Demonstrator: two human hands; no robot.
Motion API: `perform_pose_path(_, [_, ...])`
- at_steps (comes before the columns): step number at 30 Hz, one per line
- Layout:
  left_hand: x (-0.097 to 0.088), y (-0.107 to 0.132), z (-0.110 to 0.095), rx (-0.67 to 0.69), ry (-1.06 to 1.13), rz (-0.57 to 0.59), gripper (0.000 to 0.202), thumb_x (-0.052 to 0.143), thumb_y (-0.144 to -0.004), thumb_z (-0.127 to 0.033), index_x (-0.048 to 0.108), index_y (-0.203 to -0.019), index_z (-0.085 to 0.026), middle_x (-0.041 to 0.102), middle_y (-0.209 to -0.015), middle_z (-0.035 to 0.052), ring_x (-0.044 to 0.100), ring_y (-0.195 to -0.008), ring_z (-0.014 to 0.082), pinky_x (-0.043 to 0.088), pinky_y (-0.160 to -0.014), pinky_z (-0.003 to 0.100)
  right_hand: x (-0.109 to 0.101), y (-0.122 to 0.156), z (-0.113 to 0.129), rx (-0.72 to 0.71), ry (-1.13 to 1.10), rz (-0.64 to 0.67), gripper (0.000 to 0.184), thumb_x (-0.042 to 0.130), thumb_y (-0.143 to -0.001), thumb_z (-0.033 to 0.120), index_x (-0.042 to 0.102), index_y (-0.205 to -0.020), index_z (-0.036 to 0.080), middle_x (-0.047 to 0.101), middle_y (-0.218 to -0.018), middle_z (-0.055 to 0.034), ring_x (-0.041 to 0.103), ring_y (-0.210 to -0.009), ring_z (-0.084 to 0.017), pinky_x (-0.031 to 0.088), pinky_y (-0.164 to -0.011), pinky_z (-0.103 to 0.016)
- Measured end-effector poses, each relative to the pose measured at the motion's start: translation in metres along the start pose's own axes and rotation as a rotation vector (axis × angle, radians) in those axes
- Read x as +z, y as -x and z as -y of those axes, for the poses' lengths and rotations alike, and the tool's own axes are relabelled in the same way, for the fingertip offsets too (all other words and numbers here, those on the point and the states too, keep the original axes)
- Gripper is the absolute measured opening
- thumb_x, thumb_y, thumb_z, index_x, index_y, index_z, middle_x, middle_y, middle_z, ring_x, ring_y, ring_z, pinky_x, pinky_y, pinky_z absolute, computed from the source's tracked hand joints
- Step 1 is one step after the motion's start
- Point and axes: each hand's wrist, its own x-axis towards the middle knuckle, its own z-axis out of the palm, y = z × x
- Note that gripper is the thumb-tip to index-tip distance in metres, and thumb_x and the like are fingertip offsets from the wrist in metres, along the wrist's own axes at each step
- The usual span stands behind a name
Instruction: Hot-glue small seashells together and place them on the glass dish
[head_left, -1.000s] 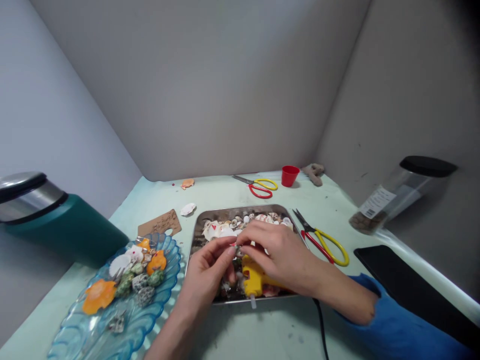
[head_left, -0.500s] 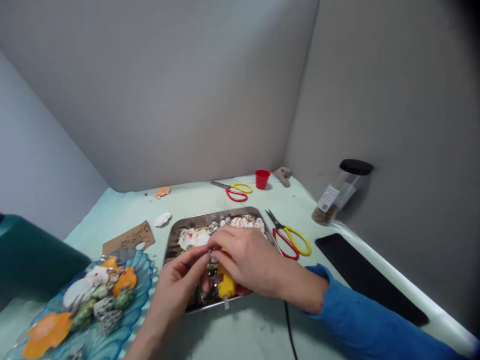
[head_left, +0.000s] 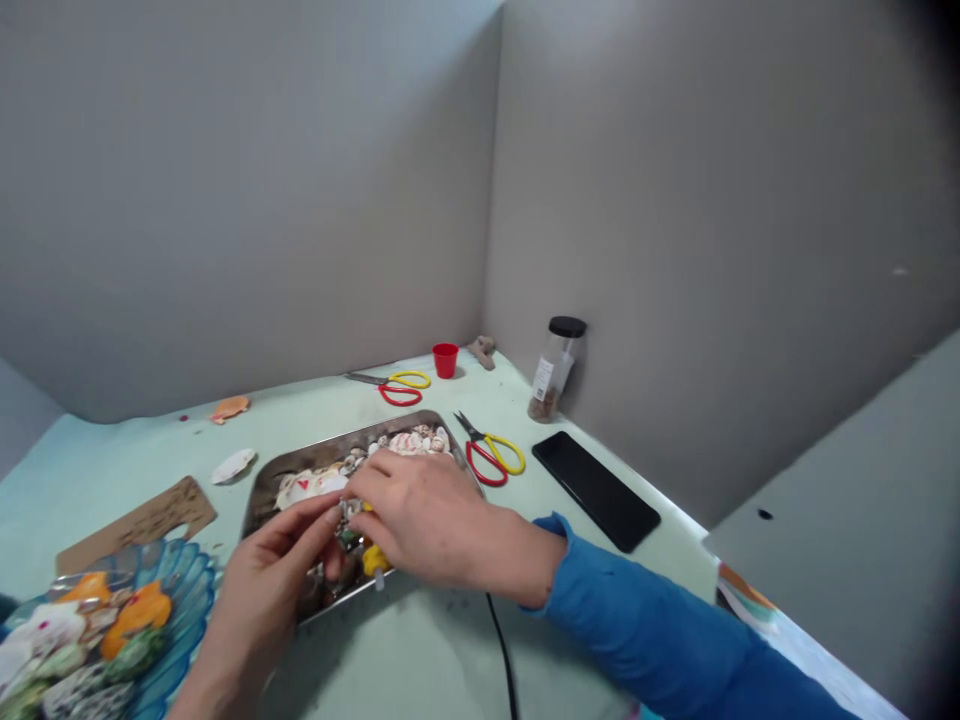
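My left hand (head_left: 274, 570) and my right hand (head_left: 420, 515) meet over a metal tray (head_left: 274, 475) of seashells. Both pinch one small greenish shell piece (head_left: 346, 528) between their fingertips. A yellow glue gun (head_left: 373, 560) lies in the tray under my right hand, its nozzle pointing over the near rim and its black cord (head_left: 501, 650) running toward me. My right arm wears a blue sleeve (head_left: 652, 630).
A blue glass dish (head_left: 180, 600) with orange, white and green shells sits at the near left. A brown card (head_left: 139, 522), two loose shells (head_left: 232, 465), two yellow-and-red scissors (head_left: 491, 455), a red cup (head_left: 445, 360), a lidded jar (head_left: 553, 368) and a black phone (head_left: 596, 490) lie around the tray.
The view has swung to the right, so the tray and dish slid left and the green container left the picture. Both hands stay pinched together over the tray.
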Motion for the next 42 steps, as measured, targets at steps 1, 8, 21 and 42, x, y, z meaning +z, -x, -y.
perform_pose_path(1, [0.000,0.000,0.000,0.001,-0.011,0.014,0.035,0.079,-0.060,-0.036,0.068,-0.087,-0.016,0.059,-0.045,-0.0030,0.049,-0.044,0.0085,0.039,-0.047,0.017,0.001,0.002,0.002,0.012,0.016,0.001,0.016,0.047,-0.090,0.029,0.056,-0.094,0.015,0.062,-0.089,-0.0048,0.057,-0.073,-0.018,0.040,-0.058,-0.030])
perform_pose_path(8, [-0.002,-0.001,-0.001,-0.040,-0.004,0.083,0.039,0.080,-0.057,-0.037,0.068,-0.089,-0.018,0.059,-0.047,-0.0038,0.049,-0.045,0.0084,0.039,-0.047,0.016,0.014,0.012,0.015,0.083,0.047,0.011,0.014,0.050,-0.086,0.022,0.052,-0.098,0.016,0.060,-0.088,-0.0036,0.057,-0.069,-0.018,0.041,-0.049,-0.029])
perform_pose_path(21, [0.002,0.002,-0.004,-0.015,-0.045,0.143,0.039,0.078,-0.059,-0.038,0.066,-0.088,-0.015,0.060,-0.047,-0.0030,0.050,-0.044,0.0094,0.039,-0.049,0.019,0.016,0.006,0.015,0.005,0.114,0.054,0.015,0.050,-0.083,0.010,0.051,-0.097,0.014,0.063,-0.089,-0.0046,0.059,-0.071,-0.018,0.039,-0.050,-0.029])
perform_pose_path(42, [0.005,0.008,-0.006,0.076,-0.023,0.152,0.032,0.066,-0.075,-0.037,0.067,-0.095,-0.012,0.056,-0.046,-0.0040,0.049,-0.042,0.0091,0.042,-0.049,0.022,-0.006,-0.031,-0.017,-0.197,-0.119,0.200,0.011,0.054,-0.083,0.015,0.060,-0.091,0.021,0.067,-0.087,-0.0018,0.060,-0.077,-0.018,0.037,-0.063,-0.027])
